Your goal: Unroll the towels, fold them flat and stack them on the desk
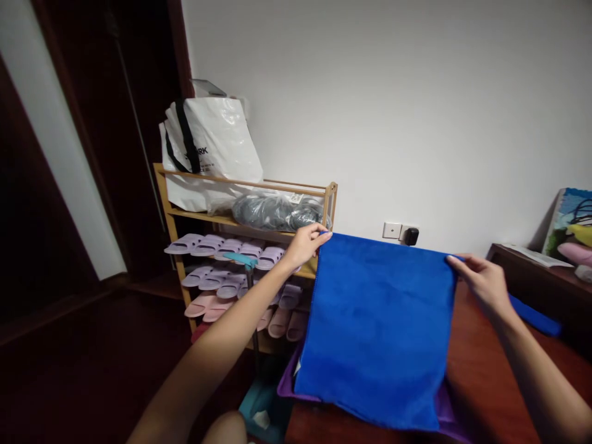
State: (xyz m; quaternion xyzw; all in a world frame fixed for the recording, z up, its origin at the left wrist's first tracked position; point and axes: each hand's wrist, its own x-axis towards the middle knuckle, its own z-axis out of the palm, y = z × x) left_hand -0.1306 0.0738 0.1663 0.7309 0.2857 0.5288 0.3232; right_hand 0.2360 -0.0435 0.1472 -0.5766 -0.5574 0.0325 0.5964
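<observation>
A blue cloth (379, 327) hangs stretched between my two hands, its upper edge nearly level. My left hand (305, 243) pinches its upper left corner. At the upper right corner my right hand (483, 280) grips it between thumb and fingers. The cloth's lower part hangs in front of a purple cloth (448, 410), which lies on the reddish-brown table (481, 351) and shows only at the sides. Whether the blue cloth's lower edge touches the purple one, I cannot tell.
Behind my left arm stands a wooden shoe rack (173, 231) with lilac and pink slippers (215, 280). On its top sit a white bag (222, 135) and a plastic-wrapped grey bundle (272, 213). A teal long-handled dustpan (259, 394) stands beside the table. Another blue cloth (534, 314) lies at right.
</observation>
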